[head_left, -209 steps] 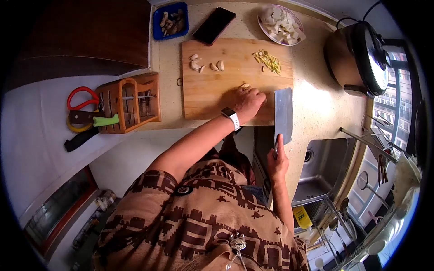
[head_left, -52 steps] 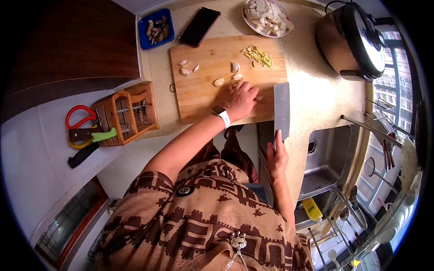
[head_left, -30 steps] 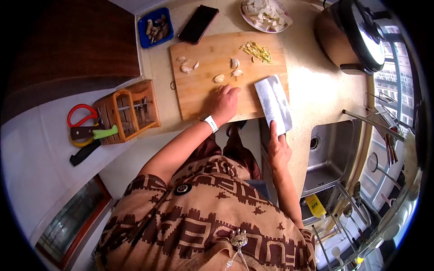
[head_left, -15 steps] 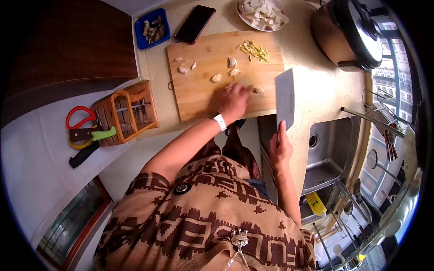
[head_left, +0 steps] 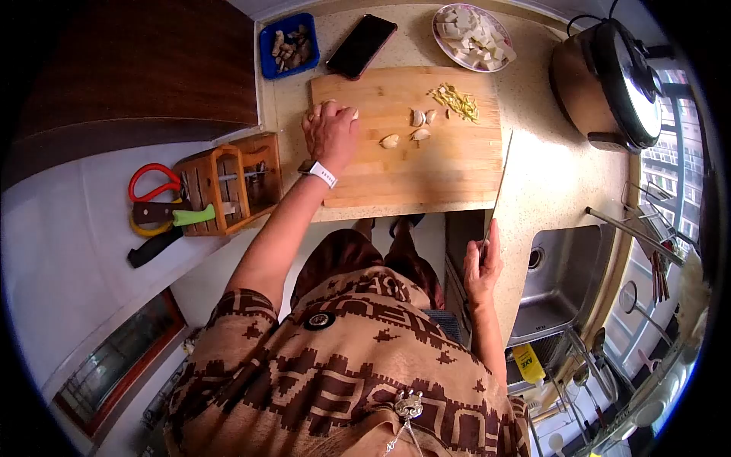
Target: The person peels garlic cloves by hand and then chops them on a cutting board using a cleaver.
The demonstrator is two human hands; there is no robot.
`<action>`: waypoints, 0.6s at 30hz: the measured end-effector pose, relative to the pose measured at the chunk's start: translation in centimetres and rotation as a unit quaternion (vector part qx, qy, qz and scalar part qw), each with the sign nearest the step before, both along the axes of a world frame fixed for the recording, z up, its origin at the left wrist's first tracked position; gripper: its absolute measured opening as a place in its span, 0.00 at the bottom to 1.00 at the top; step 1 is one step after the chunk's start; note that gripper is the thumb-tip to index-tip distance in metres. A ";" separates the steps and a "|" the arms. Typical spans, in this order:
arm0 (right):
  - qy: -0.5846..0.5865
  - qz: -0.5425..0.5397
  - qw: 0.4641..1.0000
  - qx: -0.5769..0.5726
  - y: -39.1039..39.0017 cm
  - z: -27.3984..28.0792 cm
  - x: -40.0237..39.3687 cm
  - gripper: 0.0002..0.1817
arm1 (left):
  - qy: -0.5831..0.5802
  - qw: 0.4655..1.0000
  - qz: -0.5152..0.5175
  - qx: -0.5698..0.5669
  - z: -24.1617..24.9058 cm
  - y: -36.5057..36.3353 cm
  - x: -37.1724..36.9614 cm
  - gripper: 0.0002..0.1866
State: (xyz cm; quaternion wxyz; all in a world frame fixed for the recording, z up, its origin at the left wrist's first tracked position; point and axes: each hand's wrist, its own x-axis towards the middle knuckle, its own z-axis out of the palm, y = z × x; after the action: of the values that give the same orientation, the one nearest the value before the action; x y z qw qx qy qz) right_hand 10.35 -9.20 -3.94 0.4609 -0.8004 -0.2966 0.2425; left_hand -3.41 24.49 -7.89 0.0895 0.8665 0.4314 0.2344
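On the left side of the wooden cutting board (head_left: 358, 171), my left hand (head_left: 333, 137) has its fingers bent around garlic, with a pale clove (head_left: 355, 114) showing at the fingertips. The rest of what lies under that hand is hidden. My right hand (head_left: 483, 268) grips a cleaver (head_left: 502, 171), its blade seen nearly edge-on beside the board's right edge. Several garlic cloves (head_left: 419, 134) lie mid-board, apart from both hands. Thin yellowish shreds (head_left: 455, 103) form a small pile at the upper right of the board.
Behind the board are a blue tray of knobbly brown pieces (head_left: 264, 55), a phone (head_left: 362, 46) and a plate of white cubes (head_left: 439, 36). A cooker (head_left: 582, 91) stands at right, above the sink (head_left: 560, 305). A wooden holder (head_left: 221, 186) with scissors and knives is at left.
My left hand has moved from the board's lower middle to the cloves at its left. One clove now sits beside the mid-board group. The cleaver has turned from broadside to edge-on.
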 end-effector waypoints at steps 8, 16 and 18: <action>-0.045 0.046 0.998 0.010 1.7 2.0 0.8 0.32 | -0.002 0.997 -0.080 -0.017 -1.1 -1.4 1.2 0.02; -0.153 0.044 0.977 -0.145 -1.4 1.4 -0.4 0.36 | -0.080 0.952 -0.281 -0.089 -1.5 -12.1 7.3 0.04; -0.162 0.042 0.978 -0.127 -1.9 0.7 -0.6 0.36 | -0.059 0.951 -0.271 -0.137 -1.7 -12.4 7.5 0.09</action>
State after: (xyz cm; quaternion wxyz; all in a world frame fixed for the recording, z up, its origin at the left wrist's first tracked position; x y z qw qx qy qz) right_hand 9.74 -11.13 -3.23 0.2909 -0.8679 -0.3674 0.1650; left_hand 4.11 12.05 -9.57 0.2923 0.9150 0.2025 0.1905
